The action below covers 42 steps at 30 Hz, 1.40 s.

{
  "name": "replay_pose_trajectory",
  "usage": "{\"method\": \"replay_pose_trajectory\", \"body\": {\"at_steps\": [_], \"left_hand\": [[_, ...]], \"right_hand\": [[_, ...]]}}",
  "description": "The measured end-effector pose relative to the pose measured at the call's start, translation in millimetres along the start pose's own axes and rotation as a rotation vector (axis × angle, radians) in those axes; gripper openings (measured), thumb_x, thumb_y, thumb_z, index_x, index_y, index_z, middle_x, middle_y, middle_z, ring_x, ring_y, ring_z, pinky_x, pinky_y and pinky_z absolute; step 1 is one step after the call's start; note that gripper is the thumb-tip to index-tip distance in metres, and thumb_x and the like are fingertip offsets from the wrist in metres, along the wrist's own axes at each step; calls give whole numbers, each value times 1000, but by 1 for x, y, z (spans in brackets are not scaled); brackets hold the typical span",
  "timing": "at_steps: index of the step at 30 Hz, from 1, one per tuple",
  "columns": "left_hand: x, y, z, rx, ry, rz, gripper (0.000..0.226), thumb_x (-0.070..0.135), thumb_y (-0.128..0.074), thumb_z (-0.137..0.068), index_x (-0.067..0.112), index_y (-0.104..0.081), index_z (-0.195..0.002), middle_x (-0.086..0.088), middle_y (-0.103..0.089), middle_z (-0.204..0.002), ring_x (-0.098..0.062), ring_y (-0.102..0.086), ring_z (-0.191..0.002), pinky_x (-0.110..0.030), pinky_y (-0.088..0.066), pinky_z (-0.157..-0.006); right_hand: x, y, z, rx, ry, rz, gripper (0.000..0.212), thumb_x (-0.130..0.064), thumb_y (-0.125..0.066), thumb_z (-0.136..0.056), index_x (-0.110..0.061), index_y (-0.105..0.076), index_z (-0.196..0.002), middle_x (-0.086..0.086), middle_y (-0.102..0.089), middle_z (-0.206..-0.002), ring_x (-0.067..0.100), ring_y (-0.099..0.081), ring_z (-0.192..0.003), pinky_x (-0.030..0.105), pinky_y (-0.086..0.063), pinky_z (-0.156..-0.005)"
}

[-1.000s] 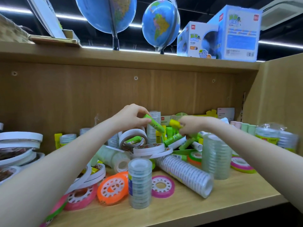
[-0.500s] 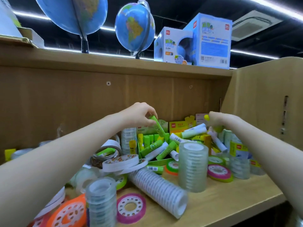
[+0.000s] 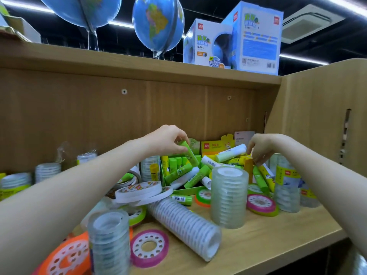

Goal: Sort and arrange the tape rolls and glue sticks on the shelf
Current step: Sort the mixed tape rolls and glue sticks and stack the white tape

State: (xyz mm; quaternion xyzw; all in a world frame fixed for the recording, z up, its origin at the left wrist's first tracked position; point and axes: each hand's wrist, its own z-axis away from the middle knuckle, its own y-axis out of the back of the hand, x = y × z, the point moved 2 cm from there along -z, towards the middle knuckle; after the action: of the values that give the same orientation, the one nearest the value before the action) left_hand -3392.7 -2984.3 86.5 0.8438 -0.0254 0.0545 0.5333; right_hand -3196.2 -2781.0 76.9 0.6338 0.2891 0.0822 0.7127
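Where boxes read "GLOBE", "deli" carton.

A light wooden shelf unit has a screwed back panel and a side wall at right. On its top board stand two blue globes and boxed globes. Overhead, a dark ceiling carries strip lights and an air-conditioning vent.

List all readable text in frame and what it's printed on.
"GLOBE", "APP", "地理学习": smaller globe box
"deli": red logo on taller globe box; its panel text too small
"deli": yellow glue stick carton; other print blurred
Glue stick and tape labels: unreadable
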Motion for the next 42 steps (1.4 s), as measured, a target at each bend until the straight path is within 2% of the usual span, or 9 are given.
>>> {"method": "replay_pose_trajectory", "body": {"at_steps": [2, 6, 12, 18, 24, 27, 32, 37, 42], "left_hand": [[0, 0, 2, 5, 0, 15, 19, 27, -63, -87, 21, -68, -104, 3, -60, -89, -10, -57, -84, -25, -47, -75], [-2, -1, 5, 3, -6, 44, 18, 26, -63, -87, 21, -67, -103, 13, -53, -78, 3, -49, -71, -16, -37, -64], [-3, 2, 8, 79, 43, 207, 13, 22, -68, -82, 17, -68, -93, 5, -64, -79, -10, -60, -73, -20, -47, -67], [-18, 0, 17, -10, 34, 55, 15, 19, -65, -85, 17, -66, -100, 9, -63, -92, -7, -59, -88, -19, -45, -79], [-30, 7, 33, -9, 64, 38, 16, 15, -58, -88, 16, -65, -102, 7, -63, -96, -6, -57, -91, -20, -45, -84], [-34, 15, 42, -1, 82, 37, 16, 16, -57, -88, 16, -66, -101, 4, -65, -98, -7, -57, -88, -24, -48, -84], [-35, 14, 52, 0, 80, 33, 18, 15, -55, -89, 16, -67, -102, 6, -61, -94, -6, -54, -86, -15, -38, -76], [-40, 17, 61, 5, 89, 41, 16, 17, -55, -88, 20, -66, -100, 4, -66, -101, -6, -57, -85, -16, -40, -77], [-47, 24, 82, -36, 108, 81, 13, 23, -57, -89, 25, -67, -96, 5, -68, -100, -9, -61, -93, -24, -47, -87]], "right_hand": [[-4, 5, 2, 112, 43, -52, 17, 6, -55, -84, -1, -65, -97, 17, -69, -87, 31, -69, -83, 38, -58, -76], [-34, 12, 15, 347, 348, -162, 11, -6, -58, -86, -12, -66, -89, 11, -70, -88, 17, -64, -63, 17, -51, -51], [-97, -24, 44, -165, 651, -234, 20, -20, -66, -86, -17, -65, -105, -6, -69, -93, -2, -62, -79, 16, -48, -66], [-100, -18, 26, 9, 665, -308, 12, -12, -70, -81, -15, -65, -91, -1, -61, -78, 6, -53, -63, 14, -42, -54], [-95, -20, 8, 229, 576, 109, 17, -18, -73, -77, -29, -63, -85, -17, -50, -72, 5, -49, -64, 8, -38, -51], [-96, -7, 15, 325, 575, 54, 18, -13, -71, -78, -27, -68, -88, -12, -45, -69, 10, -46, -62, 20, -41, -55], [-104, -18, 11, 233, 497, 161, 17, -13, -66, -83, -18, -69, -100, -8, -53, -72, 9, -54, -63, 15, -40, -56], [-106, -41, -4, 213, 439, 272, 41, -20, -63, -87, -16, -53, -126, 7, -53, -123, 27, -59, -103, 34, -49, -86], [-113, -22, 30, 311, 553, 223, 21, -20, -62, -86, -17, -66, -107, 3, -65, -104, 19, -58, -99, 24, -44, -80]]}}
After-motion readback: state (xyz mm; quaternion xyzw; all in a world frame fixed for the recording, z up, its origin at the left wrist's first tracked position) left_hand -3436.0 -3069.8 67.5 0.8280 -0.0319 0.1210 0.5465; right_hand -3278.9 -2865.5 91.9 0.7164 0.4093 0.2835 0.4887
